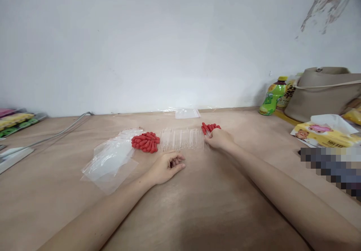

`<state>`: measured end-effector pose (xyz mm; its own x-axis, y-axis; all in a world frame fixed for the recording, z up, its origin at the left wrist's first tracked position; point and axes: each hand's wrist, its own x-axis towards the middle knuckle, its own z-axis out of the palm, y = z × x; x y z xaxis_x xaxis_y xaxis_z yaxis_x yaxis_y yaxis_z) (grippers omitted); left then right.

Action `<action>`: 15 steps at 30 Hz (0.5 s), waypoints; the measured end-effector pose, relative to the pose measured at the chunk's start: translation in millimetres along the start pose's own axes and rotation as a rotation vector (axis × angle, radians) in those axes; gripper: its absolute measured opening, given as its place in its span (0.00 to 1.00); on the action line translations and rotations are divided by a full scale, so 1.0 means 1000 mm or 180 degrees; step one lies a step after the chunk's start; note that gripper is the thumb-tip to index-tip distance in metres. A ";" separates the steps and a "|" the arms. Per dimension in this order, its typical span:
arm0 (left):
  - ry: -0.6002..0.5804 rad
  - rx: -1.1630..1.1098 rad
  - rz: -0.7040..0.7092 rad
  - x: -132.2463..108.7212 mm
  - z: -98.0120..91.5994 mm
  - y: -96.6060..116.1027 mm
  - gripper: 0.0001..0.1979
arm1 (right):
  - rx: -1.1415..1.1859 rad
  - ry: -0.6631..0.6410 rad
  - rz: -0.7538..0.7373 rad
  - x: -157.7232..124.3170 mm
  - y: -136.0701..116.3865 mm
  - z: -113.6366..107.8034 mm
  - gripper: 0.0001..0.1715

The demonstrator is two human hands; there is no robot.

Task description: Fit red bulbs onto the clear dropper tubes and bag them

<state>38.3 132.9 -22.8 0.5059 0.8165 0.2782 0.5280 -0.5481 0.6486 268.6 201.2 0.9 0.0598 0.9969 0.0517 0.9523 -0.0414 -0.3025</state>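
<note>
My left hand (167, 166) rests on the wooden table (197, 206), palm up, fingers curled loosely inward with nothing plainly in them. My right hand (217, 138) lies further back, fingers closed down on a small cluster of red caps (211, 126). Between the hands, a row of clear thin tubes (182, 138) lies side by side. A bigger pile of red caps (146, 142) sits at the left end of that row. Clear plastic bags (111, 160) are stacked loosely to the left of the pile.
A small clear bag (187, 113) lies by the wall. A green drink bottle (272, 96), a beige bag (324, 93) and a yellow tissue pack (327, 130) stand at the right. A grey cable (56, 132) and coloured packets (15, 121) are at the left.
</note>
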 end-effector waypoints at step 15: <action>0.0002 -0.0004 0.0041 -0.001 0.000 0.000 0.08 | 0.0356 -0.0039 0.0432 0.017 0.018 -0.020 0.17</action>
<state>38.1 132.3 -22.8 0.5122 0.8094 0.2871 0.5206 -0.5585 0.6458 292.9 215.8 14.8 0.1813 0.9834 -0.0084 0.8964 -0.1687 -0.4098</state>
